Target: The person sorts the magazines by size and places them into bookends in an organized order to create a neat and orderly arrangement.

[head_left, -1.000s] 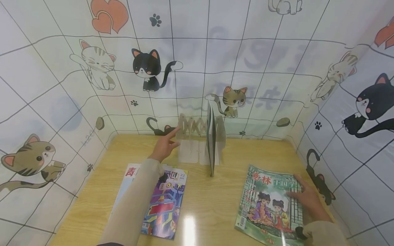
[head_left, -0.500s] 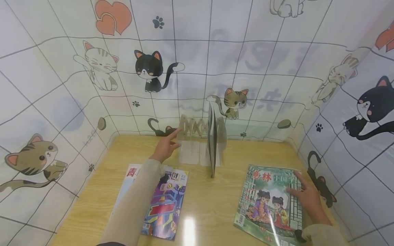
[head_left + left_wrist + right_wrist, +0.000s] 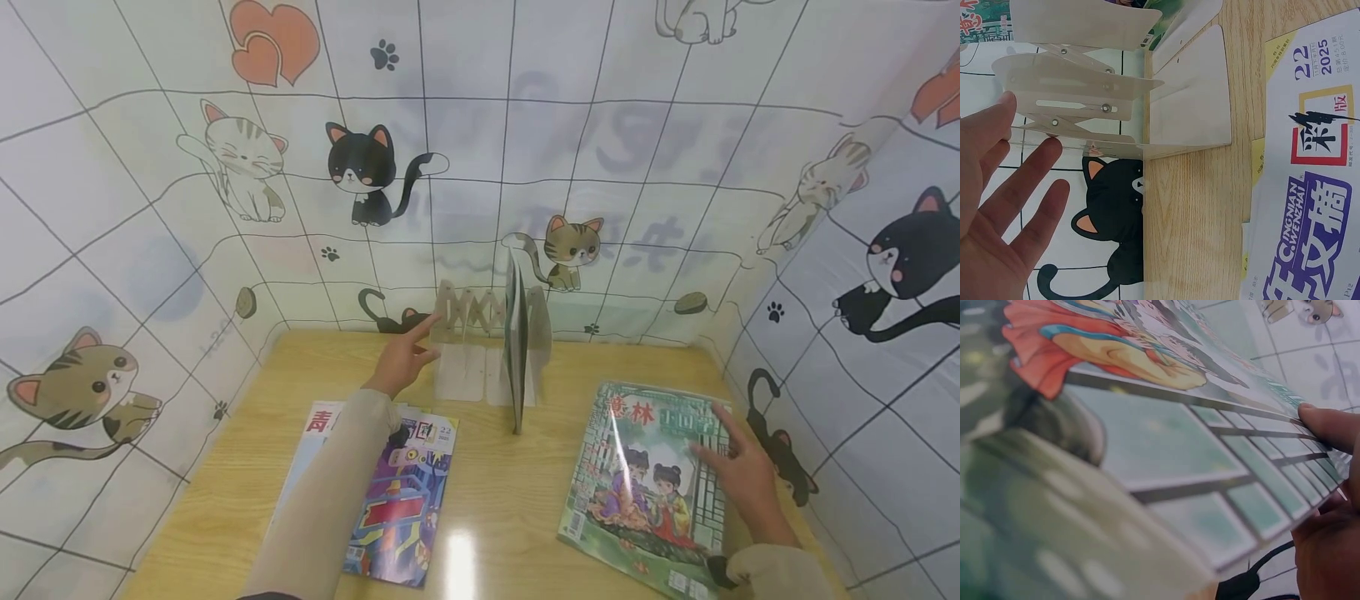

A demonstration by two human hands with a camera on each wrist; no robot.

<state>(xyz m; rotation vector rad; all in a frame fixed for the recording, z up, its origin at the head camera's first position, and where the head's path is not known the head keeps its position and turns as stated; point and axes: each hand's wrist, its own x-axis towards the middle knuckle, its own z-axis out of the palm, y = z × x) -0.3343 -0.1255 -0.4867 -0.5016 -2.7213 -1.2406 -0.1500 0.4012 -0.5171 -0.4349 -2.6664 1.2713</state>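
Observation:
In the head view my right hand [image 3: 742,479] pinches the right edge of a green magazine [image 3: 645,492] with two drawn children on its cover. In the right wrist view the thumb [image 3: 1329,425] lies on the cover, with fingers under the edge; the magazine is tilted. My left hand [image 3: 400,358] reaches to the left end of an expandable beige bookend rack [image 3: 459,371]. Its fingers [image 3: 1041,159] are spread and loosely bent, fingertips right at the end plate. One thin magazine [image 3: 516,350] stands upright in the right part of the rack.
Partly under my left sleeve [image 3: 330,492] lie a purple-and-white magazine [image 3: 405,500] and another with a pale blue cover [image 3: 296,462]. The wooden table [image 3: 510,500] meets cat-print walls [image 3: 465,133] at the back and both sides.
The green magazine has shifted a little to the left and away from me, with my right hand moving along with it. My left hand keeps its place at the rack.

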